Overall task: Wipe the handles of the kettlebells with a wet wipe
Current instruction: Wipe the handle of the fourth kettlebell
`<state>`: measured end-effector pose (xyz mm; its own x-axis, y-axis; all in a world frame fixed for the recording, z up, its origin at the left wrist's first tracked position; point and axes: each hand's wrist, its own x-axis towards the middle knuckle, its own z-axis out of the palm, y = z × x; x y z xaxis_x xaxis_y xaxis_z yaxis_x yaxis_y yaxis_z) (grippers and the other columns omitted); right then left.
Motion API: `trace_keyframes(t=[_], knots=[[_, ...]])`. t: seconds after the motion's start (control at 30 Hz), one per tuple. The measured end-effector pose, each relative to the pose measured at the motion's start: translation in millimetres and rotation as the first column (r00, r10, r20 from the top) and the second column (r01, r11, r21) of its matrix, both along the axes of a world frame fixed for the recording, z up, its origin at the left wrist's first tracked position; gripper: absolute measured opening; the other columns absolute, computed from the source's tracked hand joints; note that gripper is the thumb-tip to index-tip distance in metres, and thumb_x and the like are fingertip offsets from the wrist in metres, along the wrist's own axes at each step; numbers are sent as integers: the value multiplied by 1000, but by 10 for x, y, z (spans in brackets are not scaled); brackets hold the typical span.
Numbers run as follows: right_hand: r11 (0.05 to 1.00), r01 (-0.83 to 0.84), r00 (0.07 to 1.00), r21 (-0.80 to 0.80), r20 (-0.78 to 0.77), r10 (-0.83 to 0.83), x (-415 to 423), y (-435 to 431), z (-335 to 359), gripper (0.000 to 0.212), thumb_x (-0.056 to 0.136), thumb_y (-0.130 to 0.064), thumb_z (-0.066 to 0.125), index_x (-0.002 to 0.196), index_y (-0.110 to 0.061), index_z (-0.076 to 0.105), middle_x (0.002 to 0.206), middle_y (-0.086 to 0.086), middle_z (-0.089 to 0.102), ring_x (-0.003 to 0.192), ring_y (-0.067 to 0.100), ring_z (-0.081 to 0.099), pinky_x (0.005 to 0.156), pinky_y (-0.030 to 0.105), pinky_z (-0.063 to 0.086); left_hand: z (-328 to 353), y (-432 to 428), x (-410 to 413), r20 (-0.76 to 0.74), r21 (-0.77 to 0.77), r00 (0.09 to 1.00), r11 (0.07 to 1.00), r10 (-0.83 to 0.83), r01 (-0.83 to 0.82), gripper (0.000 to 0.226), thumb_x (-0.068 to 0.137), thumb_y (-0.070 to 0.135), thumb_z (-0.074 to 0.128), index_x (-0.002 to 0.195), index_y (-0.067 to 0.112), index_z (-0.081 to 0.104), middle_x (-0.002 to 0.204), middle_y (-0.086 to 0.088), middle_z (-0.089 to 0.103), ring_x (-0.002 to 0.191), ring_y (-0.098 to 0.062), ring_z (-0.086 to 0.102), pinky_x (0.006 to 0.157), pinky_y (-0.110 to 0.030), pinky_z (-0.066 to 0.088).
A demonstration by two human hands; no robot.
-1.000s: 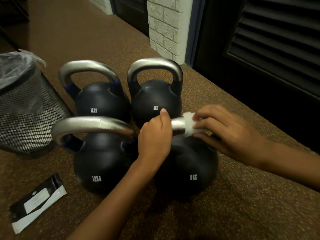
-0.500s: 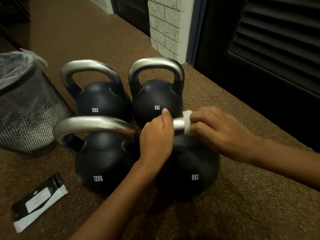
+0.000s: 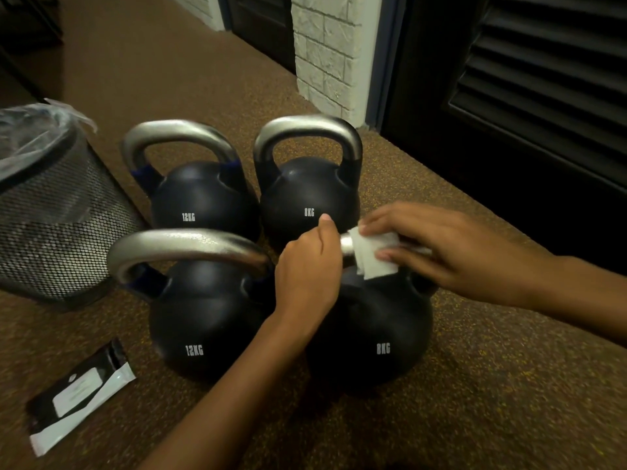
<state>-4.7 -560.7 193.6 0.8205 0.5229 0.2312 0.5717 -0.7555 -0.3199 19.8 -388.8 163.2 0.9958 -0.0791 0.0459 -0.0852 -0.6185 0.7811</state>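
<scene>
Several black kettlebells with silver handles stand on the floor. The near right 8KG kettlebell has its handle mostly hidden by my hands. My left hand grips the handle's left end, thumb up. My right hand holds a white wet wipe wrapped over the handle's middle. The near left 12KG kettlebell touches it. Behind stand another 12KG kettlebell and another 8KG kettlebell.
A black mesh waste bin with a clear liner stands at the left. A black and white wipe packet lies on the brown speckled floor at the near left. A white brick pillar and dark louvred doors line the back right.
My right hand has slid the wipe to the right along the handle and loosened, so more of the wipe shows. My left hand stays on the handle's left end.
</scene>
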Motion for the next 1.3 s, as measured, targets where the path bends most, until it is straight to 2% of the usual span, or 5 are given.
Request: trace_keyframes(t=[0.27,0.53,0.83,1.1,1.3], knots=[[843,375,921,386,-259,-291,-220,-225,-256,32,88,-55,29,102,-35,51,107,-23,60,90,1,59,71,29,51,-43,-30,-8,20,-25,999,999,36,-35,53,101,32,25,55,15,44,58,4,48,63,-15,45,66,-27,28],[953,303,952,3,53,-302,42,241,-140,33,96,-48,20,92,-21,39,73,-7,50,72,16,49,61,26,32,-54,-39,2,23,-54,999,998,42,-41,53,100,35,24,71,9,60,77,-11,65,85,-33,61,79,-38,44],[935,340,820,96,-517,-245,131,-59,79,58,87,-55,23,89,-15,64,88,10,65,82,21,62,82,38,47,-50,-34,-10,45,-40,999,999,27,-25,53,101,32,24,66,10,57,69,-8,60,81,-30,59,69,-32,35],[942,182,979,-283,146,-145,92,432,58,43,100,-40,18,105,-21,56,93,-4,58,95,15,48,91,23,19,-31,-27,-9,3,-55,1000,998,17,-17,52,101,32,25,79,5,63,85,-16,68,90,-37,60,82,-42,45],[967,239,966,-86,118,-229,-23,44,-204,51,97,-45,15,109,-18,57,96,-3,60,95,15,51,93,24,27,-25,-23,-15,-18,-47,999,998,42,-42,53,100,36,24,90,6,67,94,-20,67,97,-39,57,88,-43,43]])
